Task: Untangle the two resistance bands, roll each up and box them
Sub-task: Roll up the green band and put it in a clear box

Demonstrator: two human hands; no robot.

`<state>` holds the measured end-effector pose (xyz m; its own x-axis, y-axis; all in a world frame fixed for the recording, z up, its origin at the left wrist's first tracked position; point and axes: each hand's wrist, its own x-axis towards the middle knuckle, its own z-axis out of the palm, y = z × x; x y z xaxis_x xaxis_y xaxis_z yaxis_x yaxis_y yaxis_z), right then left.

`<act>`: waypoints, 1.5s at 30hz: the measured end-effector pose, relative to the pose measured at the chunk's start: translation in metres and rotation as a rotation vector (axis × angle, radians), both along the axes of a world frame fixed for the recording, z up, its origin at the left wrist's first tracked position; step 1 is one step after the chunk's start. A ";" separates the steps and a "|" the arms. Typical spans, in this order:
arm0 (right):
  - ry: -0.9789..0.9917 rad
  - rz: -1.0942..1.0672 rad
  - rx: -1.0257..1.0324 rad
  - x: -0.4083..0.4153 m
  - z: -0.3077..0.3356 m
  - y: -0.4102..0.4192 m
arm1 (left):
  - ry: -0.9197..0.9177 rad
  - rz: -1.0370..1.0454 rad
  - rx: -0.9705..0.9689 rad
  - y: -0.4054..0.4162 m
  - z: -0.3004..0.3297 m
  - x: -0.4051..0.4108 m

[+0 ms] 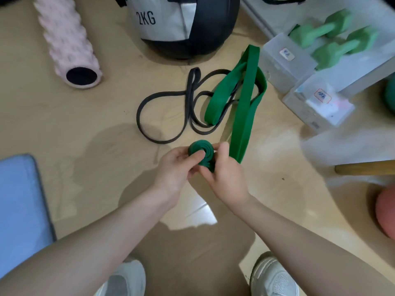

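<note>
Two translucent boxes sit on the floor at our right; we cannot tell what they hold. Our left hand and right hand pinch the rolled end of the green band, fingers curled round the coil. Its loose length trails over the black band, which lies looped on the floor.

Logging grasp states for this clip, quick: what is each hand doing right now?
Left hand: closed, gripping the rolled part of the green band.
Right hand: closed, holding the same roll where the loose length leaves it.
</note>
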<state>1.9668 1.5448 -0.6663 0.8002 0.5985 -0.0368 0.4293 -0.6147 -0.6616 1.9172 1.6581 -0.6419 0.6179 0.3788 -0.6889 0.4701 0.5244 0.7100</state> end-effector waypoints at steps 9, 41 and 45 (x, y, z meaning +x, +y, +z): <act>0.006 0.647 -0.372 0.054 -0.011 -0.028 | 0.024 -0.041 0.106 -0.001 0.008 -0.013; 0.106 0.216 -0.136 0.001 -0.003 -0.032 | 0.066 -0.182 -0.141 0.008 -0.015 -0.016; 0.041 0.027 -0.162 -0.001 0.003 -0.032 | -0.095 -0.040 -0.291 -0.020 -0.007 -0.016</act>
